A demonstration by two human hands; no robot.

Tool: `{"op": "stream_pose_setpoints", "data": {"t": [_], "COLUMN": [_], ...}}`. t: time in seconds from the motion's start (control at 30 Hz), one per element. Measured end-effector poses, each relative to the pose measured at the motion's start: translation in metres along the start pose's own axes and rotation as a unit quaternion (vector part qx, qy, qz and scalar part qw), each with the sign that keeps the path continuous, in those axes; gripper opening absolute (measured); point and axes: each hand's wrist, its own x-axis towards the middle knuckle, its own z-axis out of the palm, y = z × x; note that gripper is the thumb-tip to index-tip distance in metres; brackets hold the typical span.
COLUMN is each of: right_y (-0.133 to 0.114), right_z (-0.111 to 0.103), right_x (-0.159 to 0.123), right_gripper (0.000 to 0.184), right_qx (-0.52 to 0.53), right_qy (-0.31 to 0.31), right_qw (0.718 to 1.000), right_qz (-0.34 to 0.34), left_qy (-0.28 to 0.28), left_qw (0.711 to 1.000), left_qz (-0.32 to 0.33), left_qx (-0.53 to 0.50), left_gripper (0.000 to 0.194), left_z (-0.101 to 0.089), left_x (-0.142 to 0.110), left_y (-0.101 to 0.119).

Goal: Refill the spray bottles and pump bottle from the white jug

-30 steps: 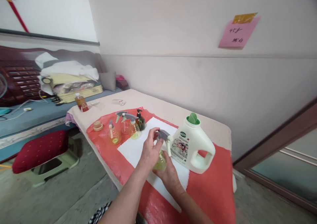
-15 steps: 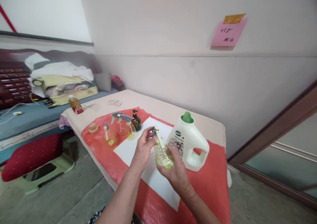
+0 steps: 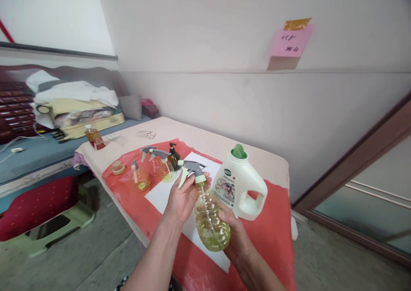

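A clear ribbed spray bottle (image 3: 210, 218) with yellowish-green liquid low inside is held tilted above the table, its base toward me. My right hand (image 3: 236, 231) grips the body from the right side. At the neck, my left hand (image 3: 184, 196) is closed around the collar, just under the grey and pale green trigger head (image 3: 194, 169). Part of the left fingers is hidden behind the bottle. Beyond my right hand stands a large white jug (image 3: 239, 186) with a green spout insert (image 3: 239, 151) in its mouth.
White paper (image 3: 160, 201) lies over a red sheet (image 3: 128, 205) on the table. Several other spray bottles (image 3: 140, 179), a dark pump bottle (image 3: 174, 158) and a round lid (image 3: 118, 167) stand at left. An amber bottle (image 3: 94, 137) is farther back; a red-topped stool (image 3: 38, 205) stands beside the table.
The spray bottle has been turned: its nozzle now points left and its base has swung down toward me. My left hand has shifted beneath the trigger head.
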Motion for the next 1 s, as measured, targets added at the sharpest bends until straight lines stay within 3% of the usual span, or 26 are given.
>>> {"op": "stream_pose_setpoints", "data": {"t": [0.3, 0.43, 0.63, 0.83, 1.0], "right_y": [0.006, 0.008, 0.009, 0.007, 0.015], "right_z": [0.003, 0.002, 0.003, 0.003, 0.002], "right_x": [0.003, 0.002, 0.0, -0.001, -0.005], "right_gripper": [0.046, 0.042, 0.041, 0.055, 0.051], "right_qx": [-0.027, -0.031, -0.001, 0.044, 0.161], "right_qy": [0.028, 0.032, 0.032, 0.022, 0.005], "right_qw": [0.999, 0.999, 0.999, 0.999, 0.982], "right_qz": [-0.026, -0.022, -0.019, 0.013, 0.094], "left_qy": [0.056, 0.077, 0.041, -0.012, -0.064], "left_qw": [0.998, 0.996, 0.997, 0.992, 0.99], "left_qz": [-0.004, -0.034, -0.053, -0.106, -0.122], "left_qx": [0.007, 0.006, -0.042, -0.068, -0.026], "left_gripper": [0.025, 0.024, 0.019, 0.021, 0.028], "left_z": [0.004, 0.001, 0.0, -0.005, -0.009], "left_x": [0.003, 0.005, 0.005, 0.004, 0.003], "left_y": [-0.009, -0.009, -0.009, -0.008, -0.011]}}
